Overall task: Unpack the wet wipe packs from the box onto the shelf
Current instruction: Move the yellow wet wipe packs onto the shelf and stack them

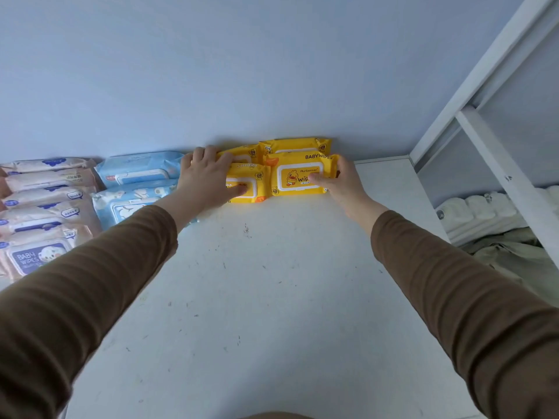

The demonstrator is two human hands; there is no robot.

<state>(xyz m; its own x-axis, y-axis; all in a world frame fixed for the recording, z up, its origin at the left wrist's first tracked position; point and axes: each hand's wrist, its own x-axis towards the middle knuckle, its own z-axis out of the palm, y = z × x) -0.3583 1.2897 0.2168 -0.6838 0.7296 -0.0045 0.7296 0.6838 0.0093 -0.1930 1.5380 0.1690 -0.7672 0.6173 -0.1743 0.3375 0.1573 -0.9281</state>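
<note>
Squaring yellow baby-wipe packs (pixel 298 173) against wall (pixel 272 71): left hand (pixel 208 176) pressing flat, fingers spread; right hand (pixel 338 179) pinching pack edge, aligning row on shelf (pixel 257 297).

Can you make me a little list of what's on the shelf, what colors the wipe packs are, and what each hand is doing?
surface: white shelf against a blue wall
yellow packs: at the back, by the wall
blue packs: left of the yellow ones
pink packs: far left, in a row
left hand: lies on the front left yellow pack
right hand: grips the front right yellow pack
box: not in view
</note>
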